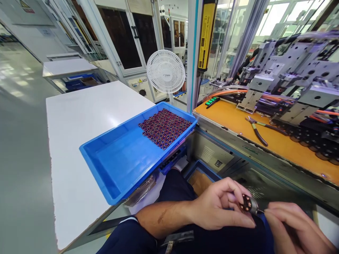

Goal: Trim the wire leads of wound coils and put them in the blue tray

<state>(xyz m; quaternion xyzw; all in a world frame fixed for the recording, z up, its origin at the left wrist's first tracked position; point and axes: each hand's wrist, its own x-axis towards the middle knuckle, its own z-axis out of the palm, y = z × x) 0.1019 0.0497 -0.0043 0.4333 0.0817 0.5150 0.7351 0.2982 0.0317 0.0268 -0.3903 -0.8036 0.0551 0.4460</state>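
My left hand (222,204) holds a small round metal part (250,204) between thumb and fingers, above my lap. Copper-coloured dots show on the part's dark face. Close beside it on the right, my right hand (293,225) is pinched at a thin piece by the part's edge; what exactly it grips is too small to make out. On the white table, a blue tray (119,165) holds many small dark red and blue pieces (166,128), gathered at its far right end.
A white fan (166,71) stands behind the tray. Pliers (256,131) lie on the orange machine bench (227,116) at right, near metal fixtures (259,84) and a row of black round parts. A blue bin (201,176) sits below, between table and bench.
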